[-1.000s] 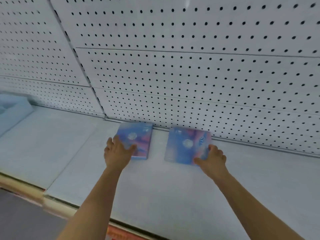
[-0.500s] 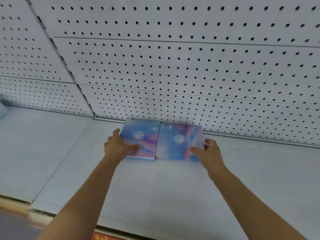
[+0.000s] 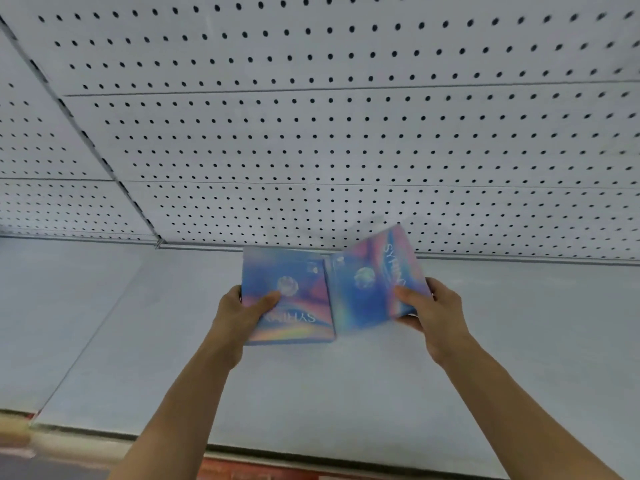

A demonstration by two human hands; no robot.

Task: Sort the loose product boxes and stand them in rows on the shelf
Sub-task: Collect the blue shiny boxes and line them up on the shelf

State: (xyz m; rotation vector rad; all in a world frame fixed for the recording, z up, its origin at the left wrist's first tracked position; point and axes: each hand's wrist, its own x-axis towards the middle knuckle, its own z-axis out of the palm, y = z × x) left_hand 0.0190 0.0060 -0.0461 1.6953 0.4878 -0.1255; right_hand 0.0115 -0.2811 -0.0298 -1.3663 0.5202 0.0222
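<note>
The left hand covered the lower left corner of the left box, and its fingers past the thumb were tucked behind the box's edge, out of sight. The right hand hid the lower right corner of the right box, whose white lettering was blurred and partly covered. Both forearms were cut off by the bottom edge of the frame.
</note>
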